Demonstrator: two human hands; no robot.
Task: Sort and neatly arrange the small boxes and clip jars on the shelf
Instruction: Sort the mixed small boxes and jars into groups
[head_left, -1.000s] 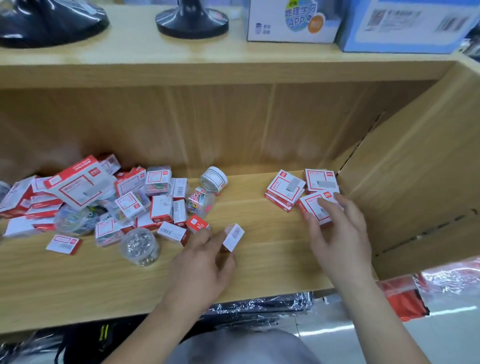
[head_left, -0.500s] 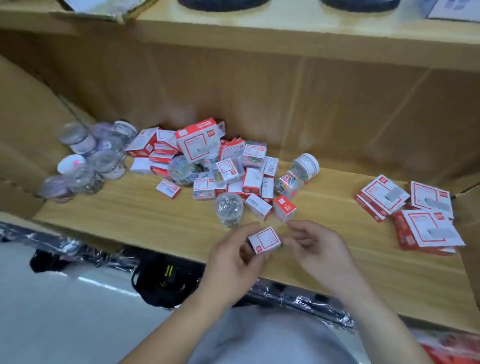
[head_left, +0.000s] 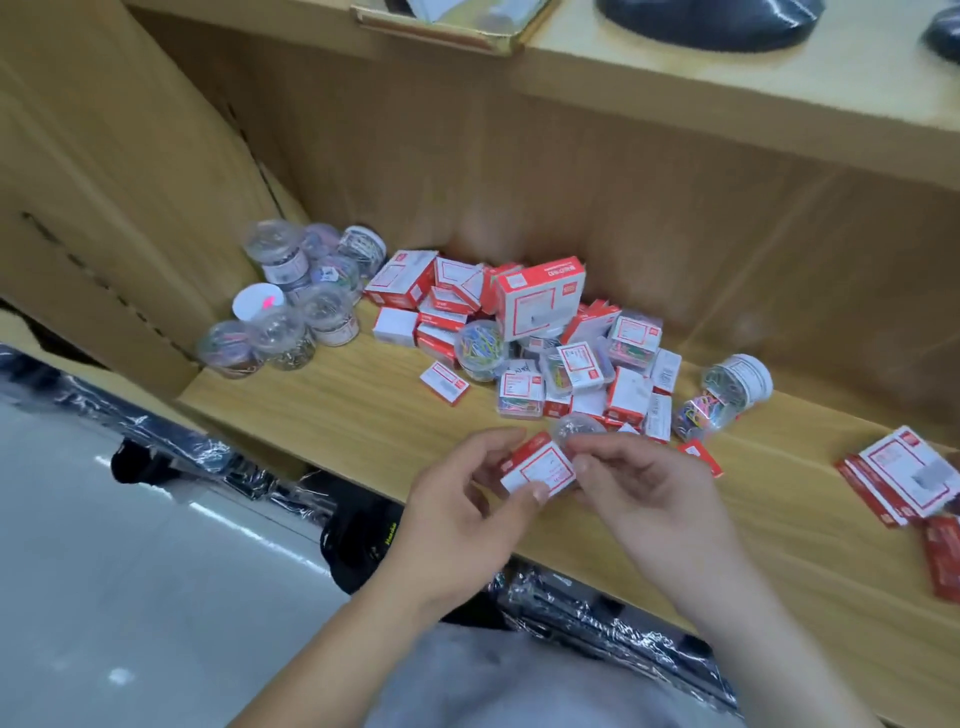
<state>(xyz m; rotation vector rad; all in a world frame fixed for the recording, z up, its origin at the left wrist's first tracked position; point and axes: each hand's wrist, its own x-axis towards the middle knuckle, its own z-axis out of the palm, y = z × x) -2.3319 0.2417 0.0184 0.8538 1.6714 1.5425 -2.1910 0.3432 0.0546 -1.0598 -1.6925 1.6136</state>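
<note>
Small box is held over the shelf front edge, lower centre of frame | left grip is closed on its left side | right grip is pinched on its right edge | box pile is heaped at centre | clip jars are grouped at upper left | flat boxes are stacked at right edge

Wooden shelf bears clip jars, a box heap, stacked boxes.
</note>
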